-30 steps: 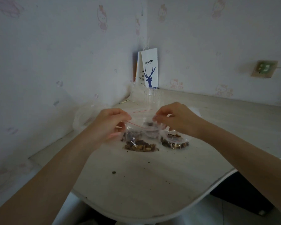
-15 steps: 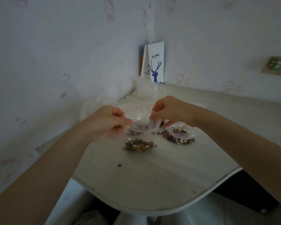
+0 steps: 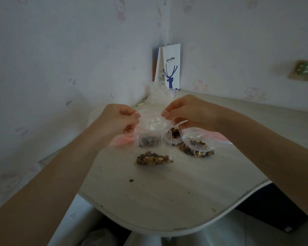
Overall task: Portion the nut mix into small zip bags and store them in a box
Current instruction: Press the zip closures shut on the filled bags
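Pale tabletop (image 3: 167, 192): both hands (image 3: 117, 119) (image 3: 188, 110) pinch a zip bag (image 3: 150, 132) top, probably to seal nuts in.

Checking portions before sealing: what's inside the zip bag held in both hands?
Dark nut mix shows low in the held zip bag; its upper part looks empty. Fingers of the left hand and right hand cover its top corners.

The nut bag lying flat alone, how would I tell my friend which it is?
Find the pale table in the corner, where the left hand and right hand pinch a zip bag. Right in front of it lies the flat nut bag. Only this one lies flat and untouched, nearest the table's front edge.
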